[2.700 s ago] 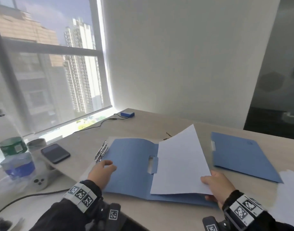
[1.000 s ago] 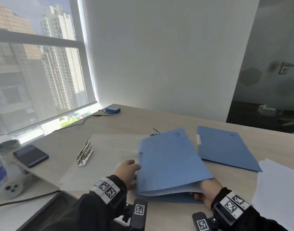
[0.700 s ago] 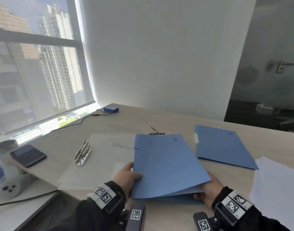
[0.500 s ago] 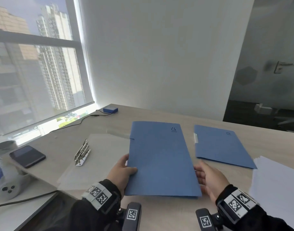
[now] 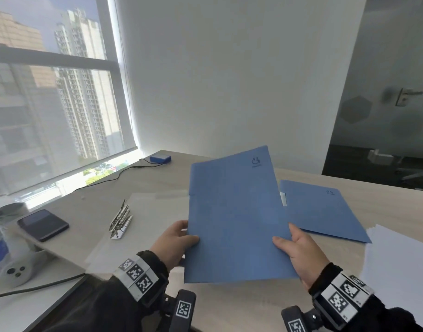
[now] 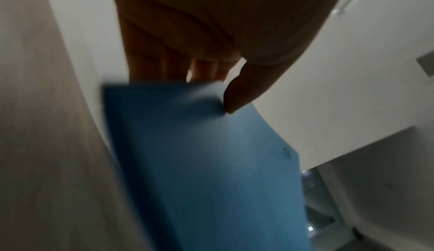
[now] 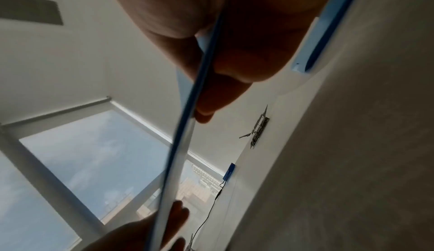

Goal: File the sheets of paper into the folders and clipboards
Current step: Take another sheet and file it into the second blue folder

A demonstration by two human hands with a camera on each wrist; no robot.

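Observation:
A closed blue folder (image 5: 234, 216) is lifted off the desk and tilted up at its far end. My left hand (image 5: 175, 243) pinches its left edge, thumb on the cover and fingers underneath. My right hand (image 5: 299, 250) pinches the right edge the same way. The right wrist view shows the blue folder (image 7: 185, 125) edge-on between thumb and fingers, with white paper inside. The left wrist view shows the blue folder (image 6: 211, 171) under my thumb. A second closed blue folder (image 5: 323, 209) lies flat on the desk to the right. A stack of white sheets (image 5: 402, 267) lies at the right edge.
A clear plastic sleeve (image 5: 143, 216) lies on the wooden desk (image 5: 157, 183) at the left of the folder, with a metal clip (image 5: 121, 220) on it. A phone (image 5: 42, 225), bottles, a controller (image 5: 16, 271), a cable and a small blue box (image 5: 160, 158) sit along the window side.
The sheet went into the folder, the cover was closed over it, and both hands took the folder by its side edges and lifted it off the desk, tilting its far end up.

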